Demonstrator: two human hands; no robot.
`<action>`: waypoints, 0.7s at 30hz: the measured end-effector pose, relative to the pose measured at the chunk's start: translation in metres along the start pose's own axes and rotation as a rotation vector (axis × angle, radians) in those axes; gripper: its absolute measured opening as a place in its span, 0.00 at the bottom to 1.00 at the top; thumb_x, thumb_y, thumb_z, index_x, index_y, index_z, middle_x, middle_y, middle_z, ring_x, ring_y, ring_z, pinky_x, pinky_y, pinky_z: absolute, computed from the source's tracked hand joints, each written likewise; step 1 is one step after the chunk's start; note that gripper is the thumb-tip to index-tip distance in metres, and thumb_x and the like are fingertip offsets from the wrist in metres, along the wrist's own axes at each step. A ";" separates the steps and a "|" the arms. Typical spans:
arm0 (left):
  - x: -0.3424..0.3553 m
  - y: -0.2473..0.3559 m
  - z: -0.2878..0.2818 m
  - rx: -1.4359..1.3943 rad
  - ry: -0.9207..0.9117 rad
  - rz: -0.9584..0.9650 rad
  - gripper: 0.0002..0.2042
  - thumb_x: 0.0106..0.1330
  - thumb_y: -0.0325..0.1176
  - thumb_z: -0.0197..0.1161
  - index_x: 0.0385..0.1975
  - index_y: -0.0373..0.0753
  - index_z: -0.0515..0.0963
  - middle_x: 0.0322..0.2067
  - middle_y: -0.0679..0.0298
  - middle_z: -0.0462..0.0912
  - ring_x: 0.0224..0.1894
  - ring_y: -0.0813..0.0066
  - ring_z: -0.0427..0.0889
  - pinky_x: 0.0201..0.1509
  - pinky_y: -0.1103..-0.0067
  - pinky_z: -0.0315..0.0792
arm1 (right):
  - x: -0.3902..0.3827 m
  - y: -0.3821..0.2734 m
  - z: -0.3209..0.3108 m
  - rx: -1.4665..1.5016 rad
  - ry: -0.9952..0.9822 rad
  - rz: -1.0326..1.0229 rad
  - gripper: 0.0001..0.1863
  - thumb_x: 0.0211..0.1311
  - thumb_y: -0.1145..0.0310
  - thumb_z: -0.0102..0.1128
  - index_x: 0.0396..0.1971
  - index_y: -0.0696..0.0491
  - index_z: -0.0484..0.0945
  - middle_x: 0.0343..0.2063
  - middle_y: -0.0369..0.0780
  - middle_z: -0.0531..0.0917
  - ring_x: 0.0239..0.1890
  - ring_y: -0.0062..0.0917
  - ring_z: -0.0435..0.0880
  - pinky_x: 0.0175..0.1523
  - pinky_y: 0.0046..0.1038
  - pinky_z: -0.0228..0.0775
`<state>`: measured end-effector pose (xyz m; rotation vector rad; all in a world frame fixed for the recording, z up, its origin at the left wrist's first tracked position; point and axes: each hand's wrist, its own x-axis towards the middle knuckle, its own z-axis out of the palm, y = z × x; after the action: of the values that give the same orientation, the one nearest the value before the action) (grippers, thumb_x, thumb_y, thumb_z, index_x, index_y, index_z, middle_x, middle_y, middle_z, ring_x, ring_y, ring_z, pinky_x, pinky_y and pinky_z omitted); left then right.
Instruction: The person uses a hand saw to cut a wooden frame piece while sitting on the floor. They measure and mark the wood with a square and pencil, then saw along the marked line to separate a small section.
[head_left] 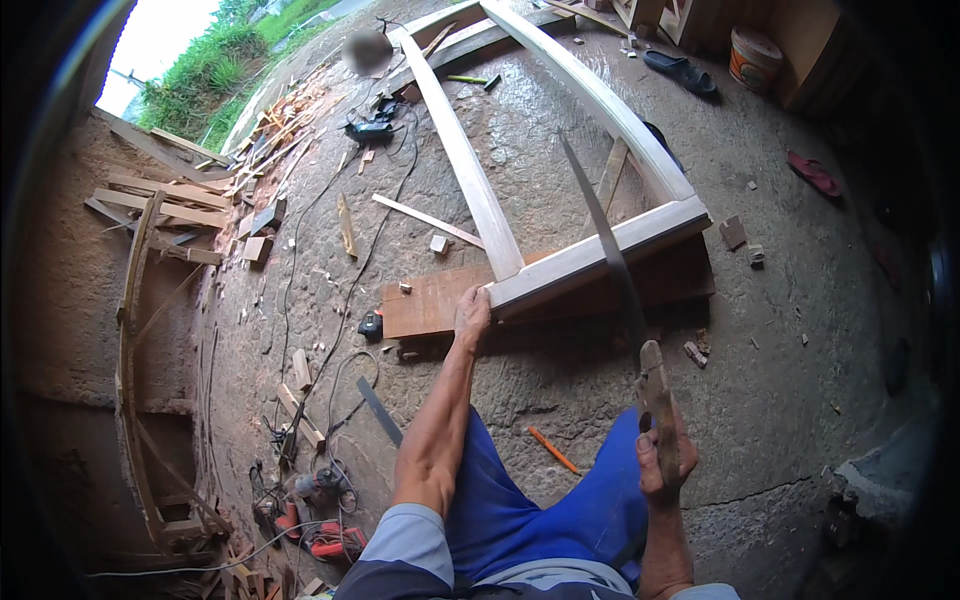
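Note:
A handsaw is in my right hand (pixel 667 455), its fingers wrapped round the wooden handle (pixel 656 385). The long dark saw blade (pixel 612 245) points up and away, passing in front of the near rail of a pale wooden frame (pixel 600 250). Whether the blade touches the rail I cannot tell. My left hand (pixel 473 312) grips the left end of that rail, where a long side piece (pixel 455 150) joins it. Under this end of the frame lies a reddish-brown board (pixel 425 300). The frame narrows toward its far end.
A tape measure (pixel 371 325) sits by the board's left end. An orange pencil-like stick (pixel 554 450) lies between my legs. Cords, a red power tool (pixel 335 540) and wood scraps (pixel 180 210) spread along the left. A hammer (pixel 475 80), a dark sandal (pixel 680 75) and a bucket (pixel 753 58) are farther off.

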<state>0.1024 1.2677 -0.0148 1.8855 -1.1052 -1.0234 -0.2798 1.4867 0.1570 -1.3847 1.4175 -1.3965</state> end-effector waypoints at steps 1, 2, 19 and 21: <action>-0.003 0.008 0.012 0.004 -0.018 0.016 0.19 0.77 0.43 0.53 0.54 0.34 0.80 0.42 0.52 0.87 0.44 0.64 0.85 0.50 0.69 0.77 | -0.008 -0.011 0.011 -0.031 -0.032 -0.021 0.30 0.62 0.67 0.64 0.62 0.67 0.74 0.20 0.39 0.81 0.22 0.23 0.82 0.30 0.26 0.74; -0.003 0.017 0.021 0.025 -0.015 0.031 0.19 0.76 0.43 0.54 0.54 0.34 0.79 0.42 0.52 0.87 0.44 0.64 0.85 0.50 0.69 0.77 | -0.017 -0.019 0.021 -0.056 -0.048 -0.026 0.30 0.62 0.67 0.65 0.62 0.67 0.74 0.23 0.41 0.83 0.24 0.25 0.84 0.30 0.27 0.75; -0.006 0.038 0.031 0.139 0.045 -0.036 0.27 0.70 0.61 0.58 0.49 0.41 0.78 0.45 0.47 0.86 0.49 0.51 0.86 0.53 0.61 0.76 | -0.092 -0.062 0.060 -0.261 -0.170 -0.066 0.28 0.61 0.71 0.63 0.60 0.67 0.75 0.41 0.50 0.88 0.39 0.32 0.89 0.44 0.28 0.81; -0.003 0.037 0.029 0.101 0.019 -0.063 0.29 0.68 0.63 0.59 0.50 0.41 0.77 0.45 0.47 0.86 0.50 0.50 0.86 0.54 0.61 0.76 | -0.089 -0.064 0.057 -0.260 -0.192 -0.053 0.27 0.61 0.73 0.65 0.59 0.69 0.75 0.44 0.53 0.87 0.40 0.38 0.91 0.44 0.31 0.83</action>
<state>0.0630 1.2510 0.0055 2.0181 -1.1113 -0.9993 -0.1957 1.5703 0.1922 -1.6842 1.4814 -1.1051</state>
